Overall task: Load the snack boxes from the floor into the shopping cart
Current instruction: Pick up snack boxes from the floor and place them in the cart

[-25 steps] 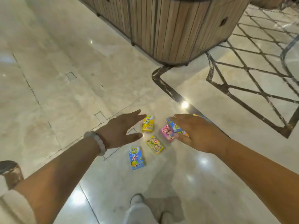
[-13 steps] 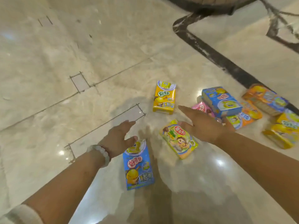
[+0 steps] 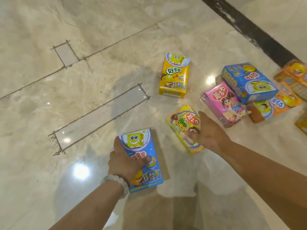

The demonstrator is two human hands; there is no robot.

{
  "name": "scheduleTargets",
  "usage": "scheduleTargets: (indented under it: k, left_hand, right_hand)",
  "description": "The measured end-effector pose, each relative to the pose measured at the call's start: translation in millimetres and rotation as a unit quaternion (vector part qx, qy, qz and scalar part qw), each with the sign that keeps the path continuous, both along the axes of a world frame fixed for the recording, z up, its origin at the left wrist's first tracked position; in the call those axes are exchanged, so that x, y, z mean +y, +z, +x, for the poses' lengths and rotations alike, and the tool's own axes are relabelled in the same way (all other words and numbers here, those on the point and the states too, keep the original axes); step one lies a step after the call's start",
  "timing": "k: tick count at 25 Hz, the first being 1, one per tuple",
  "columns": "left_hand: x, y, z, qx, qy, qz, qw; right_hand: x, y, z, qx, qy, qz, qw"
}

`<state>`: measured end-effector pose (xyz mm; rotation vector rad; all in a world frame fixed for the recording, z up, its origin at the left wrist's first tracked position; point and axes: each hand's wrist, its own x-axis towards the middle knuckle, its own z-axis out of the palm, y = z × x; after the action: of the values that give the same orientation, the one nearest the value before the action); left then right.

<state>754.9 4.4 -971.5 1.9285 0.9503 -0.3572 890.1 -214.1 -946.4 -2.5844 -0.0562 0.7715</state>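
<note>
- The marble floor carries every snack box in view; a dark inlaid stripe crosses its far right corner.
- A cluster of boxes lies to the right: a blue box sits on top, overlapping a pink box and an orange box, with more orange and yellow boxes at the right edge, partly cut off.
- A blue SpongeBob box lies flat on the floor nearest the person.
- A yellow box lies alone beyond it, apart from both hands.
- A green-yellow box lies between the blue SpongeBob box and the cluster, its near end tilted up a little.
- The left hand grips the blue SpongeBob box: fingers curl round its left edge and the thumb presses across the printed face.
- The right hand holds the green-yellow box at its near right side, the thumb laid over the top face and the fingers reaching along the far edge; how far they wrap under it is hidden.
- A pale bead bracelet circles the left wrist.
</note>
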Motion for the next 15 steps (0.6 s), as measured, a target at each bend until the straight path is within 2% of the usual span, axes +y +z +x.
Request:
scheduleTargets:
  k: [4,9,11,13,15]
  left_hand:
    - [-4,6,-1,0.015,0.050,-0.033,0.998]
    - [-6,13,8,-0.056,0.100,-0.098,0.989]
    - [-3,15,11,-0.072,0.113,-0.146,0.980]
    - [0,21,19,-0.084,0.113,-0.188,0.972]
    - [5,37,34,-0.105,0.101,-0.230,0.962]
  right_hand:
    - [-2,1,-12,0.008,-0.011,-0.004,1.000]
    - [0,5,-15,0.000,-0.039,0.048,0.998]
    - [-3,8,-12,0.026,-0.098,0.101,0.990]
    - [-5,13,-10,0.078,-0.178,0.198,0.961]
    - [-8,23,-3,0.090,-0.222,0.259,0.936]
